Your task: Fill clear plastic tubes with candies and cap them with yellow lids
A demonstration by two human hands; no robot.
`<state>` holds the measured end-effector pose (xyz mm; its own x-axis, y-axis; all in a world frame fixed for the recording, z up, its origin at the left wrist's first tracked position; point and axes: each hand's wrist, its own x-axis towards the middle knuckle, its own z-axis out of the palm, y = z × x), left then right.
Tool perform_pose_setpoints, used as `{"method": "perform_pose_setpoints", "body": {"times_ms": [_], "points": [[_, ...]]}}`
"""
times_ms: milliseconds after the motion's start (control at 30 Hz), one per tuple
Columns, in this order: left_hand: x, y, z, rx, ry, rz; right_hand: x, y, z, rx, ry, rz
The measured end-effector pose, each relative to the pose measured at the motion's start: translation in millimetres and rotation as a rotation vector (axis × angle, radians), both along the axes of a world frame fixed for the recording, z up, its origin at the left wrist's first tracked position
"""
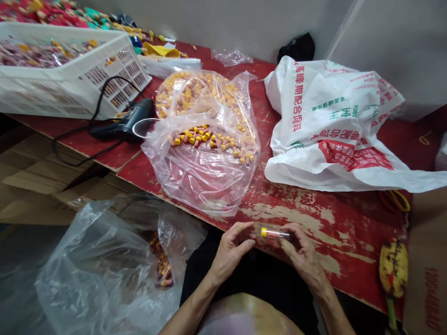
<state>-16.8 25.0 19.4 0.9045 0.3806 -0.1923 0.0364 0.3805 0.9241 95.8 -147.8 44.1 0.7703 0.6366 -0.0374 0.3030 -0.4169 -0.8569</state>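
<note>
Between thumb and fingers my right hand pinches a small clear tube with a yellow cap, lying level with its cap toward the left. My left hand is just left of the cap, fingers curved and apart from the thumb, with nothing seen between them. On the red table beyond my hands lies a clear plastic bag of similar yellow-capped tubes. Another clear bag, with some of these tubes inside, hangs low to my left.
A white plastic crate full of small wrapped items stands at the left, beside a black corded heat-gun-like tool. A printed white woven sack lies at the right. Bananas hang by the table's right edge. Cardboard is under the table.
</note>
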Motion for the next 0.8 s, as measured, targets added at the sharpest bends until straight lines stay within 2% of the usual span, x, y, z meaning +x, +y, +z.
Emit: {"method": "perform_pose_setpoints", "body": {"times_ms": [133, 233, 333, 433, 633, 733, 800], "points": [[0, 1, -5.3, 0.075, 0.091, 0.042, 17, -17, 7.9, -0.223, -0.399, 0.035], [0, 1, -8.2, 0.09, 0.119, 0.052, 23, -25, 4.5, -0.455, -0.711, 0.093], [1, 0, -9.0, 0.092, 0.125, 0.065, 25, -25, -3.2, -0.602, -0.826, 0.121], [0, 0, -9.1, 0.096, 0.136, 0.07, 26, -21, -10.5, -0.642, -0.803, 0.167], [7, -1, -8.6, 0.108, 0.153, 0.061, 33, -18, -21.4, -0.587, -0.668, 0.178], [11, -5, -6.7, 0.055, 0.13, 0.044, 35, -21, -19.7, -0.552, -0.501, 0.138], [12, -8, -5.5, 0.051, 0.121, 0.028, 33, -25, -16.1, -0.454, -0.314, 0.066]]}}
